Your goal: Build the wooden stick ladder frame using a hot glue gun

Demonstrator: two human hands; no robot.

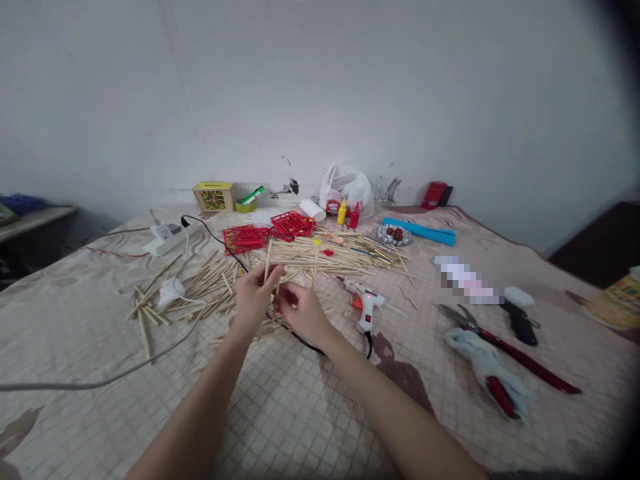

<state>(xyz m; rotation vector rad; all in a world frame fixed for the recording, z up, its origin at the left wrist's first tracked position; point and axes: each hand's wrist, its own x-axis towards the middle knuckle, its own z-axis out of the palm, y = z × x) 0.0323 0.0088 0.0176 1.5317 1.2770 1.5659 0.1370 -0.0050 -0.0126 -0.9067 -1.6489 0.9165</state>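
Note:
My left hand (pixel 255 297) is closed around a thin wooden stick (pixel 269 257), which stands nearly upright with its top end above the fingers. Close beside it on the right, my right hand (pixel 303 310) has its fingers pinched together near the lower part of the stick. What lies between those fingertips is too small to make out. Both hands are above the table, in front of a spread of loose wooden sticks (pixel 295 256). A white hot glue gun (pixel 369 308) with a lit red light lies to the right of my right hand, its black cord running along the table.
Red stick-built panels (pixel 246 237) lie behind the sticks. At the left are a power strip (pixel 167 239) and cables. Yellow (pixel 342 212) and red (pixel 355 215) bottles stand near a plastic bag (pixel 347 187). Red-handled shears (pixel 520 357) lie at the right.

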